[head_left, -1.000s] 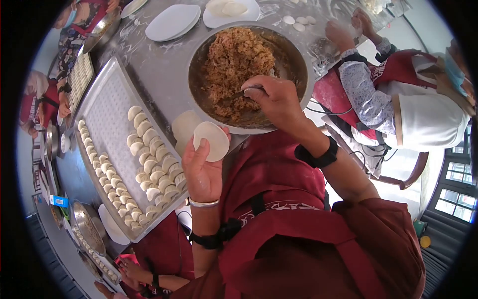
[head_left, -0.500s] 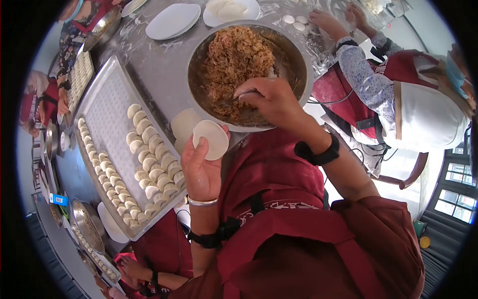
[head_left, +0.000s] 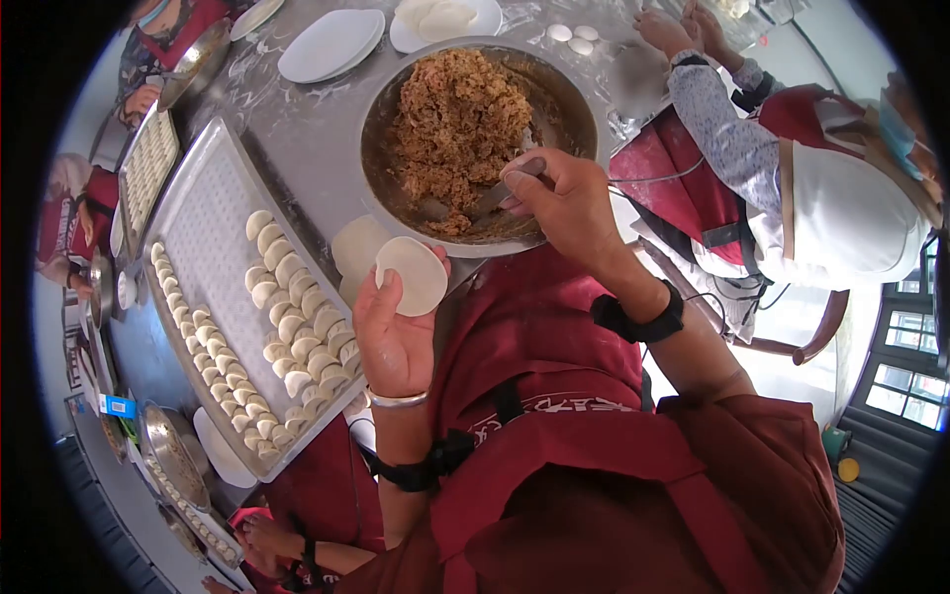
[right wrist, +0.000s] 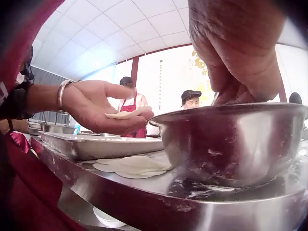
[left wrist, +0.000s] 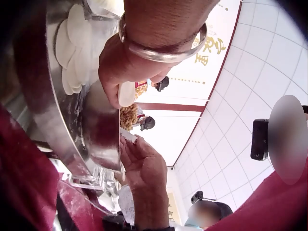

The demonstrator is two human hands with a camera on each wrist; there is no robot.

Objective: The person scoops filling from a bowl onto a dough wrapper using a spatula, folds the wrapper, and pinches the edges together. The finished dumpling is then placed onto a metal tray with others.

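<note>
The bowl (head_left: 570, 111) sat on the desk (head_left: 282, 144), with filling (head_left: 460, 109) in it and a spoon (head_left: 495, 196) leaning into the filling's near side. Left of the bowl lay the tray (head_left: 213, 193), with dumplings (head_left: 297, 307) in rows along its left and right sides, drawing together at the near end. Between tray and bowl lay overlapping wrappers (head_left: 358, 246); another wrapper (head_left: 418, 277) lay just before the bowl, in the left hand (head_left: 396, 342). Behind the bowl, to the left, stood stacked plates (head_left: 330, 45); right of these, a plate (head_left: 400, 36) held more wrappers. Dough pieces (head_left: 574, 40) lay behind, to the right.
</note>
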